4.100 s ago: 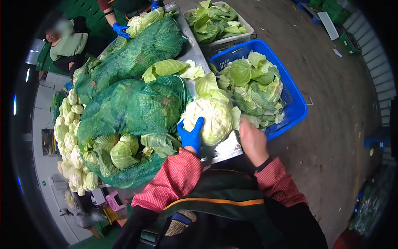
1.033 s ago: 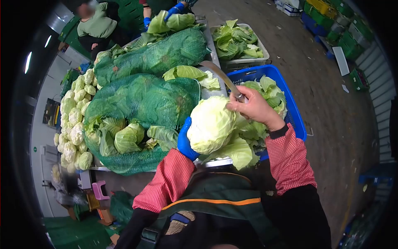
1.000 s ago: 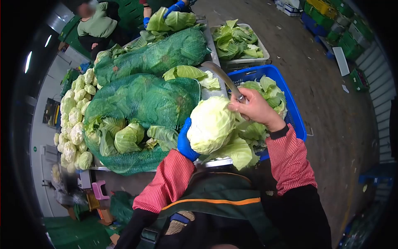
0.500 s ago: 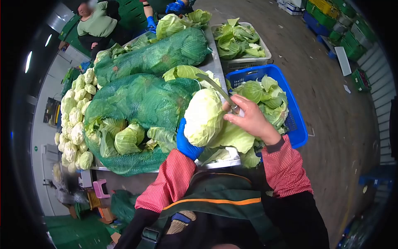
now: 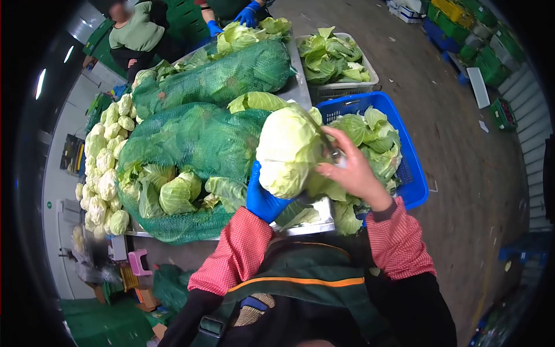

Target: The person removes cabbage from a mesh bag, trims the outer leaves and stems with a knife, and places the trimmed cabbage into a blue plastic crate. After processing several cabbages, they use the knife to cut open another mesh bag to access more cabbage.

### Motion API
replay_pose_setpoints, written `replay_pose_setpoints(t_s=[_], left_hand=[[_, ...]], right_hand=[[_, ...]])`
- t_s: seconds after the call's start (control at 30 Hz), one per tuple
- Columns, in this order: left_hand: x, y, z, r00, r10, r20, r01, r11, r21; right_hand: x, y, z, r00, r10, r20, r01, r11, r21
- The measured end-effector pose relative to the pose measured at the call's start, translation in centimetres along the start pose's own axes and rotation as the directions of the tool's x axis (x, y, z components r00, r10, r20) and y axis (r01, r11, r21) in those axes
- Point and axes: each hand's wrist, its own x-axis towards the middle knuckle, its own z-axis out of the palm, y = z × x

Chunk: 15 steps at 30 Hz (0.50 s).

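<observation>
A pale cabbage [image 5: 289,151] is held up over the front edge of the metal table [image 5: 318,215]. My left hand [image 5: 265,196], in a blue glove, supports it from below and the left, fingers wrapped round its side. On its right side is my bare right hand [image 5: 351,172], closed round the handle of a knife [image 5: 334,151]. The blade is smeared by motion and partly hidden against the cabbage. Loose green outer leaves [image 5: 325,188] lie below and right of the cabbage. Beside it on the left is a green net sack [image 5: 199,139] of cabbages.
A blue basket [image 5: 415,173] of leaves stands right of the table, a white crate [image 5: 370,69] of leaves behind it. Trimmed cabbages [image 5: 106,162] are piled at the left. Another net sack [image 5: 219,72] lies farther back. A co-worker's blue-gloved hands [image 5: 247,13] touch cabbages; another person [image 5: 137,32] is at the back left.
The cabbage has turned and tilted in my left hand. The knife has come down from above it to its right side, with my right hand. The co-worker's hands have shifted slightly.
</observation>
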Motion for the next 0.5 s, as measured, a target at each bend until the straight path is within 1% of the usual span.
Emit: replay_pose_setpoints(t_s=[0.03, 0.07, 0.1, 0.13, 0.17, 0.2, 0.23, 0.27, 0.3, 0.37, 0.4, 0.43, 0.47, 0.5], left_hand=[[-0.1, 0.7, -0.6, 0.991, -0.096, 0.096, 0.084, 0.99, 0.117], [0.4, 0.9, -0.7, 0.991, -0.048, 0.122, 0.025, 0.983, 0.182], [0.9, 1.3, -0.8, 0.989, 0.005, 0.149, -0.042, 0.969, 0.242], [1.6, 1.8, -1.0, 0.983, 0.055, 0.176, -0.107, 0.947, 0.303], [3.0, 2.0, -1.4, 0.981, -0.076, 0.181, -0.014, 0.893, 0.451], [2.9, 1.1, -1.6, 0.99, -0.037, 0.138, -0.014, 0.937, 0.349], [2.4, 0.0, -1.8, 0.996, -0.001, 0.093, -0.022, 0.97, 0.244], [2.2, -0.6, -2.2, 0.999, 0.022, 0.047, -0.028, 0.99, 0.141], [2.2, -0.7, -3.1, 0.96, -0.051, 0.274, 0.111, 0.972, -0.207], [2.7, -1.4, -4.5, 0.985, -0.074, 0.153, 0.099, 0.982, -0.162], [3.1, -1.6, -4.6, 0.993, -0.078, 0.094, 0.091, 0.986, -0.138], [4.2, -1.8, -5.3, 0.991, -0.01, 0.134, 0.004, 0.999, 0.05], [5.3, -2.0, -6.0, 0.983, 0.057, 0.174, -0.097, 0.969, 0.229], [5.8, -2.1, -5.2, 0.958, 0.137, 0.252, -0.256, 0.802, 0.54]], right_hand=[[0.4, -0.6, 0.4, 0.998, -0.06, 0.003, 0.06, 0.997, 0.049], [0.7, -1.4, 0.6, 0.992, -0.122, 0.011, 0.12, 0.988, 0.097], [0.4, -2.1, 0.8, 0.999, 0.031, 0.015, -0.034, 0.977, 0.211], [0.6, -1.5, 1.1, 0.999, 0.027, 0.037, -0.031, 0.994, 0.104], [0.9, -0.3, 1.3, 0.998, 0.026, 0.054, -0.026, 1.0, -0.002], [1.2, 0.5, 1.5, 0.997, 0.027, 0.075, -0.018, 0.993, -0.113], [1.1, 0.7, 1.8, 1.0, -0.015, 0.023, 0.016, 0.997, -0.072], [1.3, 0.6, 1.5, 1.0, 0.004, 0.021, -0.002, 0.995, -0.096], [1.2, 0.6, 1.1, 0.999, 0.03, 0.021, -0.028, 0.993, -0.118], [1.0, 0.0, 1.1, 0.997, 0.077, 0.011, -0.075, 0.989, -0.128], [0.8, -0.9, 1.1, 0.996, 0.058, 0.074, -0.042, 0.978, -0.206], [0.8, -2.0, 1.0, 0.99, 0.036, 0.138, 0.004, 0.96, -0.28], [0.7, -3.4, 1.0, 0.979, 0.016, 0.202, 0.056, 0.936, -0.349], [0.4, -4.9, 1.1, 0.952, 0.063, 0.298, 0.021, 0.963, -0.27]])
